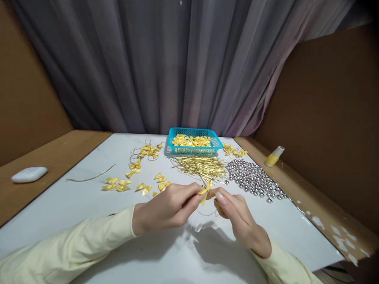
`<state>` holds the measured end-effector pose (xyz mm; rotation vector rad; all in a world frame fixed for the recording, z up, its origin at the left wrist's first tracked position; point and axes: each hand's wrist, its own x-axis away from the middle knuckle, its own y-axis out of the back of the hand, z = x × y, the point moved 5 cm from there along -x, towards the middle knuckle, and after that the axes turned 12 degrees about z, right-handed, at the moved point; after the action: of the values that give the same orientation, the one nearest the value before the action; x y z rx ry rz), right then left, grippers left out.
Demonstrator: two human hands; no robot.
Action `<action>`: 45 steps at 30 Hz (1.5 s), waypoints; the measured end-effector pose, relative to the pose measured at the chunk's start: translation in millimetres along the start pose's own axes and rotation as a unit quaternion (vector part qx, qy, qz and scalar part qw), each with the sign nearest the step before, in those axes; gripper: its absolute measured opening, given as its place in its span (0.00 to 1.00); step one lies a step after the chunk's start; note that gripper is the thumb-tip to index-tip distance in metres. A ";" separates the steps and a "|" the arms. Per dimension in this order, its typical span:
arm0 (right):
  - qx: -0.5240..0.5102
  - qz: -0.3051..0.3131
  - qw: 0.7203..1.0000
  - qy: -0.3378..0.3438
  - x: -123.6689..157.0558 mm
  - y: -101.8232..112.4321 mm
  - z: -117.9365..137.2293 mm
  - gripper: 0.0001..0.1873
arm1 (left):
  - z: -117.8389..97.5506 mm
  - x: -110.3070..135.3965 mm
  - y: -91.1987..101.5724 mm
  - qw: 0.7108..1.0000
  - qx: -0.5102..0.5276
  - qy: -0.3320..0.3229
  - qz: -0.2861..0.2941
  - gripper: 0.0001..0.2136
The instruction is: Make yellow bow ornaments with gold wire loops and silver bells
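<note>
My left hand [168,207] and my right hand [237,219] meet over the white sheet [89,205], both pinched on one small yellow ribbon bow [205,192]. A thin gold wire [207,214] curves down from the bow between my hands. Just beyond lies a heap of gold wires [201,165]. To the right of my hands spreads a patch of small silver bells [254,179]. Several loose yellow bows [133,183] lie left of my hands.
A blue basket [194,133] full of yellow bows stands at the back centre. Bows tied on gold wire [146,152] lie left of it, more at its right [235,150]. A small yellow-and-white bottle [274,156] and a white case [29,174] rest on the brown desk. A grey curtain hangs behind.
</note>
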<state>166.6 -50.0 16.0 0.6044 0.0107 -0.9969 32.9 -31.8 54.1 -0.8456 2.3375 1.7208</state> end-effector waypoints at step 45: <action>0.155 0.033 0.987 -0.040 0.7 3.4 -11.9 0.07 | 13.9 -0.9 -8.9 0.968 0.086 0.094 0.217 0.12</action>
<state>172.8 -43.5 7.5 0.8429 -0.2380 -0.9640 34.9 -20.6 42.1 -0.5121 2.9256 1.5950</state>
